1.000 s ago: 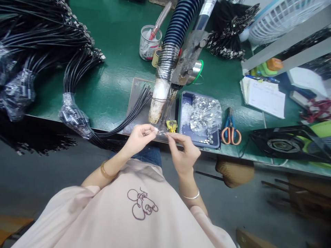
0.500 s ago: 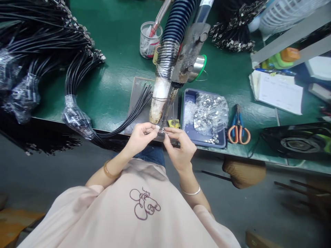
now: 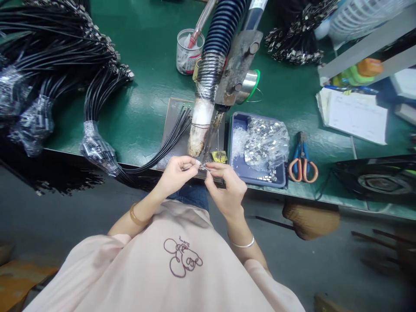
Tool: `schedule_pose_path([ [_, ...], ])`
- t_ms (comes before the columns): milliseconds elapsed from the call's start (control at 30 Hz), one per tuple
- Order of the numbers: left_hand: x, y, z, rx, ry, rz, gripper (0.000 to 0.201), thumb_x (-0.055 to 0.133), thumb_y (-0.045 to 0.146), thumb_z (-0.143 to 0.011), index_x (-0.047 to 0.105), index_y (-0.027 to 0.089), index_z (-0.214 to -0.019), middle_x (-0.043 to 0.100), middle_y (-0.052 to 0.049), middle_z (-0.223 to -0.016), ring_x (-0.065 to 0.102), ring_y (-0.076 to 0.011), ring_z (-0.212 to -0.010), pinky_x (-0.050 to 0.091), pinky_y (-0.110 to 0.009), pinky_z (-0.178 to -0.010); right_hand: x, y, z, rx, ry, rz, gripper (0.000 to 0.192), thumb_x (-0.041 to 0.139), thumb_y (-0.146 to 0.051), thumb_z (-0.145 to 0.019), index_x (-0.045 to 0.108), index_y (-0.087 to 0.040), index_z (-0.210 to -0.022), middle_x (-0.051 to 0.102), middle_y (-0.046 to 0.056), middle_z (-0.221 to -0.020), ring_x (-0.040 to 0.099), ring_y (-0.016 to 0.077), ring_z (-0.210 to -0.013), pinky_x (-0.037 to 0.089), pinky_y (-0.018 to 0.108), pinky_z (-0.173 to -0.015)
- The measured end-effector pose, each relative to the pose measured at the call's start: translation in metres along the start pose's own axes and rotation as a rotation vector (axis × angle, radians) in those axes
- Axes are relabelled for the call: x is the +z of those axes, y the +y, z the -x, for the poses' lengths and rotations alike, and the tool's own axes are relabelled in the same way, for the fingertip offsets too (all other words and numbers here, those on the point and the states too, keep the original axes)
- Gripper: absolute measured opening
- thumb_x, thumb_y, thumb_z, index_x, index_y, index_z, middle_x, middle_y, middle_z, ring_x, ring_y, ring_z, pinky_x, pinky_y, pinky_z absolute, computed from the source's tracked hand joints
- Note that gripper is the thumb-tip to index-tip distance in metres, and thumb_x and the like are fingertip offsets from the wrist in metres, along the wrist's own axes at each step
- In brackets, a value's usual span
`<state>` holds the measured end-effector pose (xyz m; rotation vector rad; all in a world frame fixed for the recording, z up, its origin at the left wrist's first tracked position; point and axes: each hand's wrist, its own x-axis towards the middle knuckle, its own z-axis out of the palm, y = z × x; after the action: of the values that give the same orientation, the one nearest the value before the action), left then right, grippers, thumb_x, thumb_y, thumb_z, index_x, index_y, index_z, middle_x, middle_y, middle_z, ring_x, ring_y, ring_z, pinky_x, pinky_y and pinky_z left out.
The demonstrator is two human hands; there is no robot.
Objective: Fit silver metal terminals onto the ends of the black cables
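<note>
My left hand point(image 3: 178, 174) is closed in a pinch at the front edge of the bench, under the nozzle of a hose. What sits in its fingertips is too small to make out. Facing it, my right hand point(image 3: 227, 184) pinches a small shiny metal part point(image 3: 203, 166) between thumb and forefinger; the fingertips of both hands almost meet there. Just left of my left hand, a bundle of black cables point(image 3: 159, 151) curves up onto a dark board point(image 3: 169, 125). Above the hands hangs a soldering iron point(image 3: 217, 123), tip downward, beside the stained white nozzle point(image 3: 199, 117).
Right of the hands stands a blue tray point(image 3: 256, 180) with a bag of metal connectors point(image 3: 266, 141). Beyond it lie cutters point(image 3: 303, 160), papers point(image 3: 355, 115) and a black fan point(image 3: 377, 180). A solder spool point(image 3: 248, 86) and a cup point(image 3: 186, 56) stand behind; heaped cables point(image 3: 65, 47) cover the left.
The view has shifted slightly, so things on the right appear a little farther right. Both hands stay in their pinch at nearly the same spot, with only tiny finger movement.
</note>
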<state>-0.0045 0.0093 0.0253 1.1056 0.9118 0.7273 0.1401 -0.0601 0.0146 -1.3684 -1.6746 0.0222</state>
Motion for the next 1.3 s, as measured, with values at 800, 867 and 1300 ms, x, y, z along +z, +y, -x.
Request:
schedule_pose_path([
  [800,0.0004,0.0016,0.0016,0.003,0.019,-0.005,0.026,0.071,0.037,-0.068,0.06,0.014,-0.062,0.041,0.007,-0.051,0.033,-0.0062,-0.05,0.027,-0.022,-0.051,-0.0001,-0.0042,-0.0046,-0.021,-0.019,0.041,0.022,0.062,-0.005,-0.086,0.053,-0.024,-0.081,0.076,0.004,-0.09,0.075,0.0157,-0.082,0.061,0.026,-0.071],
  [867,0.0001,0.0006,0.0011,-0.008,0.027,-0.015,0.026,0.072,0.036,-0.068,0.061,0.013,-0.061,0.042,0.006,-0.051,0.034,-0.0063,-0.05,0.027,-0.021,-0.05,0.0001,-0.0031,-0.0037,-0.023,-0.029,0.045,0.022,0.062,-0.005,-0.087,0.053,-0.024,-0.081,0.076,0.004,-0.09,0.075,0.0159,-0.082,0.061,0.027,-0.071],
  [1300,0.0016,-0.0054,0.0019,0.028,0.087,0.017,0.033,0.077,0.044,-0.07,0.068,0.013,-0.071,0.046,0.005,-0.053,0.038,-0.0081,-0.054,0.033,-0.021,-0.052,-0.0024,-0.0041,-0.009,0.034,-0.027,0.004,0.019,0.064,-0.007,-0.088,0.058,-0.023,-0.08,0.076,0.004,-0.091,0.075,0.0179,-0.084,0.061,0.031,-0.076],
])
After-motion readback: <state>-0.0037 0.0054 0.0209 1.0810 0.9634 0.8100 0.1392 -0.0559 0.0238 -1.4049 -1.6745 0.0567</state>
